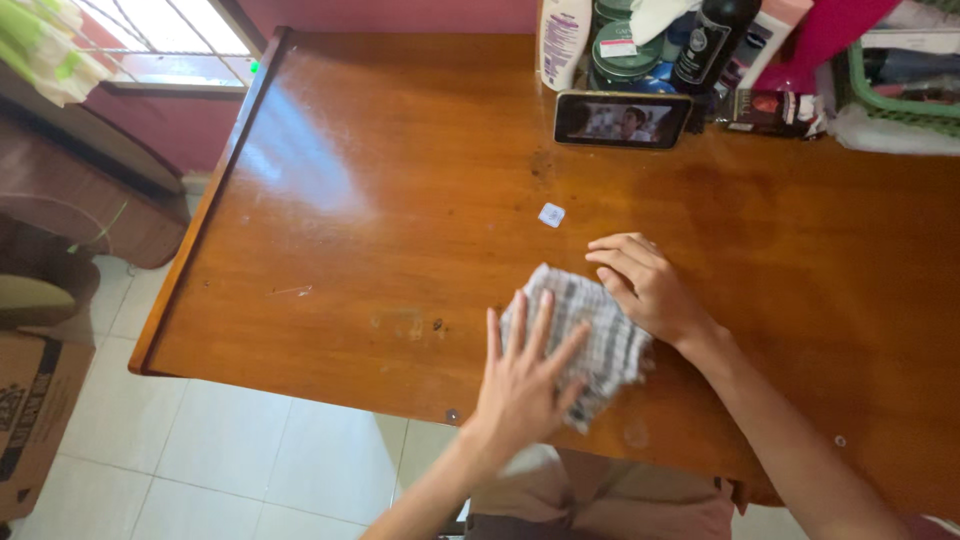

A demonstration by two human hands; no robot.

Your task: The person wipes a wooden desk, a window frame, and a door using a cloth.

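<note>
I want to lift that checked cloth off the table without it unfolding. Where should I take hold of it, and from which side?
Probably the near right corner of the checked cloth, where it reaches the table edge and looks bunched. Come from the person's side, sliding fingers under the overhang. The left hand lies flat on its near half and the right hand rests at its far right edge, so those parts are covered.

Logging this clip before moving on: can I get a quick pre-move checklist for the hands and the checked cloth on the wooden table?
1. Left hand flat on the checked cloth, fingers spread: ok.
2. Right hand at the cloth's far edge, touching it: ok.
3. Cloth fully on the wooden table, not hanging over the near edge: ok.
4. Small white scrap lies apart from the cloth: ok.
5. Phone propped at the back, away from both hands: ok.
6. Cloth evenly folded: cannot tell.
</note>
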